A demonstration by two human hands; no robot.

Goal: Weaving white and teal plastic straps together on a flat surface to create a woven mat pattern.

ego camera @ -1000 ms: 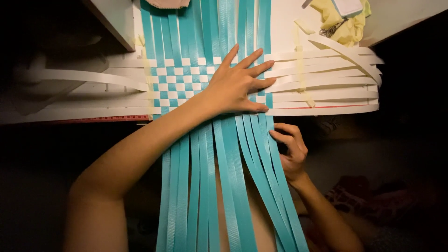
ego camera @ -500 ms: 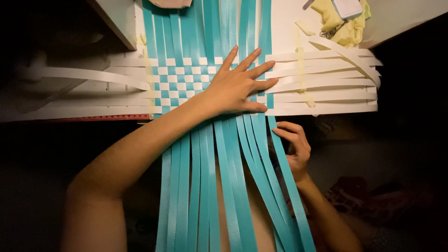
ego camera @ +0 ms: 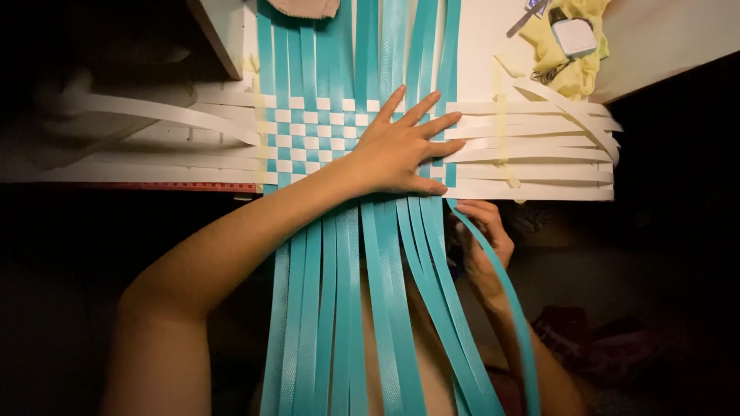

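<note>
left hand (ego camera: 397, 150): fingers spread flat on woven mat (ego camera: 308, 139) | right hand (ego camera: 482, 239): fingers pinching teal strip (ego camera: 501, 285)

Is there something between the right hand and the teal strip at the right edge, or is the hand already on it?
Nothing visible stands between them. The right hand already touches the outermost teal strip just below the table edge. The left hand lies flat on the woven patch, away from that strip.

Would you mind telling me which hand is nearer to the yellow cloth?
Left. The left hand lies flat on the woven strips, level with the yellow cloth; the right hand is lower, below the table edge.
</note>
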